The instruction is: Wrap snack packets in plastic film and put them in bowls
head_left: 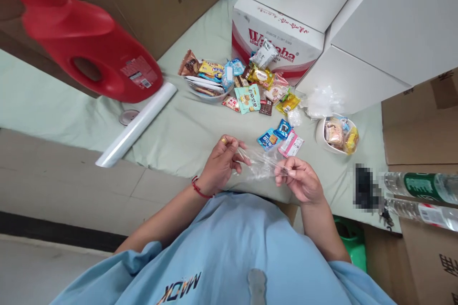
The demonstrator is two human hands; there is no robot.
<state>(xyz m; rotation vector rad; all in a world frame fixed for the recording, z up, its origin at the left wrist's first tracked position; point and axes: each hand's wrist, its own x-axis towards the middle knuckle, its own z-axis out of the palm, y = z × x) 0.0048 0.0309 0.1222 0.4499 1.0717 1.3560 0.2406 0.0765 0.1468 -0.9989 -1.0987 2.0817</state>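
A clear plastic bag (pixel 263 164) is stretched between my two hands, just above the table's front edge. My left hand (pixel 223 159), with a ring and a red bracelet, pinches one end of it. The other end is gripped between the thumb and fingers of my right hand (pixel 298 177). Right behind the bag lie a blue snack packet (pixel 269 139), a smaller dark blue packet (pixel 284 128) and a pink-and-white packet (pixel 291 144). Whether anything is inside the bag I cannot tell.
Snack packets fill a clear bowl (pixel 211 97), with a loose pile (pixel 250 97) beside it. At right stands a white bowl (pixel 321 139) of snacks near crumpled plastic bags (pixel 324 101). A red jug (pixel 118 57), a plastic roll (pixel 138 124) and water bottles (pixel 422 186) flank the sides.
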